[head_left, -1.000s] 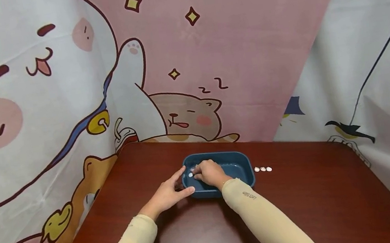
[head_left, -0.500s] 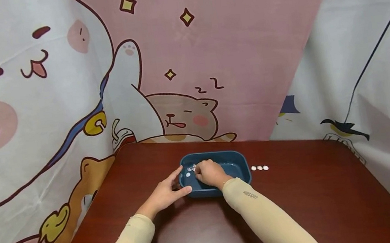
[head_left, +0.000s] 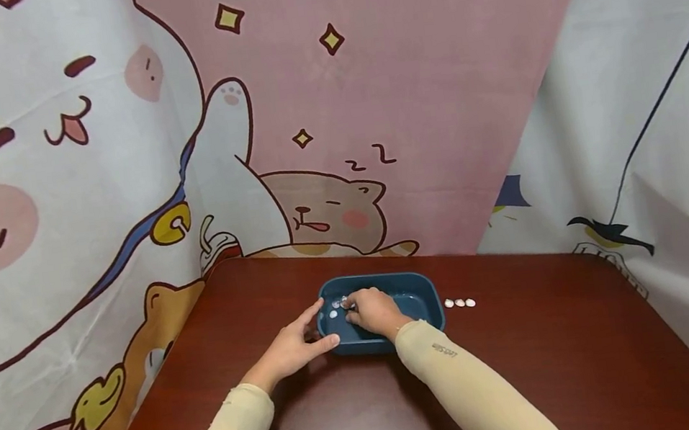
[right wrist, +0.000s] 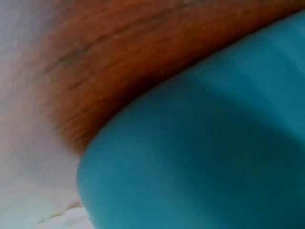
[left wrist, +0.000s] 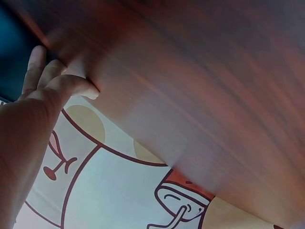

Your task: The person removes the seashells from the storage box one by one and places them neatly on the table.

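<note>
A dark blue rectangular plastic tub (head_left: 418, 305) stands on the table. My left hand (head_left: 296, 341) rests against its left end, thumb on the near rim and fingers spread along the left side. Within the tub, my right hand (head_left: 373, 311) has its fingers curled, with thumb and forefinger around a small whitish piece. Beside these fingertips lie several more small whitish, shell-like pieces (head_left: 334, 314) on the tub's floor. The left wrist view shows the left fingers (left wrist: 40, 71) at the tub's edge. The right wrist view holds only the tub's outer wall (right wrist: 157, 157) and the table.
Three small pinkish-white pieces (head_left: 459, 303) lie in a row on the table just right of the tub. The reddish-brown wooden table (head_left: 564, 346) reaches back to a cartoon-printed cloth (head_left: 434, 101) hung behind and at both sides.
The right hand has shifted slightly back to the right inside the tub, and its thumb and forefinger show more apart. The left hand keeps its place; the head view has tilted a little.
</note>
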The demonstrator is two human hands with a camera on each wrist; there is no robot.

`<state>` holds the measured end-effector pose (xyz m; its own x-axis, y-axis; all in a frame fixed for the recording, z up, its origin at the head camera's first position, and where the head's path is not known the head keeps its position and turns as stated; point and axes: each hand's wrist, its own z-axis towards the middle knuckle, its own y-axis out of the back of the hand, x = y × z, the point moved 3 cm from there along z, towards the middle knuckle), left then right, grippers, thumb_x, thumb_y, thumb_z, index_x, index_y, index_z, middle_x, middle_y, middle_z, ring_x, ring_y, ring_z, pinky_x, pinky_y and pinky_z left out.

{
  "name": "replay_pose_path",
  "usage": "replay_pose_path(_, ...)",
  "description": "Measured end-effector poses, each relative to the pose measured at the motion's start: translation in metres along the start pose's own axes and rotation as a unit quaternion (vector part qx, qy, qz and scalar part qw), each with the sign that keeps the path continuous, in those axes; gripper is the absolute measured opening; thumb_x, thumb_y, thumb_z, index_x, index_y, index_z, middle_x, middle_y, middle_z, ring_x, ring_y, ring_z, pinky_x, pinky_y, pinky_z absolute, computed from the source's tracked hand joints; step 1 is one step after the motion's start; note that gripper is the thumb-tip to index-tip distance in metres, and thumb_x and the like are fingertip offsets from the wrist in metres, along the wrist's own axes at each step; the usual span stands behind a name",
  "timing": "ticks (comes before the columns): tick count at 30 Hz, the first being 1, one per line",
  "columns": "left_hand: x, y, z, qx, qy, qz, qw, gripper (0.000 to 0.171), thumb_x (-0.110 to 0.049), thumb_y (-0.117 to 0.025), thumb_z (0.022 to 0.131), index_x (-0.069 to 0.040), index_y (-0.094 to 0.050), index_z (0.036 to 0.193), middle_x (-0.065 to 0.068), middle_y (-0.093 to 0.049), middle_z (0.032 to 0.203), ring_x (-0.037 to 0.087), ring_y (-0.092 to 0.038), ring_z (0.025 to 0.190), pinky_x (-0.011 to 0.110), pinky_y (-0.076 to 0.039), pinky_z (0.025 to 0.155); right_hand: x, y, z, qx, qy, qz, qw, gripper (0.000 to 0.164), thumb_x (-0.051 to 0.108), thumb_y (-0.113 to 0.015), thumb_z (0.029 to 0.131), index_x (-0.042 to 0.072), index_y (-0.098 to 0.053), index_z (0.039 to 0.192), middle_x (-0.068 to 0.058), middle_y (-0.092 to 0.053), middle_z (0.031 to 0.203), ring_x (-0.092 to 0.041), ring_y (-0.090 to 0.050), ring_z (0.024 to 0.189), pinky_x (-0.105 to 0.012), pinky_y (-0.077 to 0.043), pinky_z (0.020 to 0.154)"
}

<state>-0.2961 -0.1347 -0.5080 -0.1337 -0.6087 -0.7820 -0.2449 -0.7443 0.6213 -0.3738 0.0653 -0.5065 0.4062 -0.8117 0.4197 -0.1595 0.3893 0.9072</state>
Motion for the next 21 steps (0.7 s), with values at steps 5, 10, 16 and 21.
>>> replay_pose_path(5, -0.0008, -0.0002, 0.0001, -0.002, 0.001, 0.002, 1.0000, 0.092, -0.056, -0.075, 0.096, -0.028, -0.029, 0.171, 0.020, -0.055, 0.160, 0.038, -0.065, 0.136, 0.060, -0.052, 0.113, 0.0003, 0.0008, -0.0001, 0.011, 0.001, -0.001, 1.000, 0.027, 0.021, -0.077, 0.100, 0.011, -0.081, 0.124, -0.008, -0.081, 0.123, -0.026, -0.075, 0.118, -0.048, -0.058, 0.107)
replay_pose_path(10, -0.0006, -0.0016, -0.0015, -0.001, 0.003, 0.000, 1.0000, 0.092, -0.054, -0.076, 0.097, -0.028, -0.029, 0.171, 0.019, -0.055, 0.160, 0.038, -0.065, 0.137, 0.059, -0.052, 0.113, 0.0002, -0.0004, -0.0022, 0.022, 0.005, -0.004, 1.000, 0.028, 0.021, -0.078, 0.099, 0.011, -0.081, 0.125, -0.008, -0.081, 0.123, -0.025, -0.076, 0.118, -0.046, -0.059, 0.107)
replay_pose_path(16, 0.0009, -0.0012, -0.0005, -0.007, 0.003, -0.005, 1.0000, 0.094, -0.057, -0.077, 0.095, -0.028, -0.030, 0.170, 0.019, -0.054, 0.161, 0.038, -0.065, 0.136, 0.059, -0.053, 0.112, 0.0009, 0.0017, -0.0020, 0.029, 0.026, -0.006, 0.999, 0.026, 0.019, -0.078, 0.100, 0.008, -0.082, 0.123, -0.009, -0.081, 0.121, -0.025, -0.076, 0.116, -0.045, -0.060, 0.104)
replay_pose_path(21, 0.0001, -0.0004, 0.0006, -0.006, 0.005, -0.007, 0.9999, 0.095, -0.058, -0.077, 0.094, -0.028, -0.030, 0.171, 0.019, -0.055, 0.161, 0.038, -0.065, 0.136, 0.060, -0.052, 0.113, -0.0026, 0.0030, 0.0004, 0.031, 0.034, -0.003, 0.999, 0.024, 0.021, -0.078, 0.100, 0.008, -0.083, 0.120, -0.008, -0.082, 0.117, -0.023, -0.077, 0.111, -0.044, -0.061, 0.103)
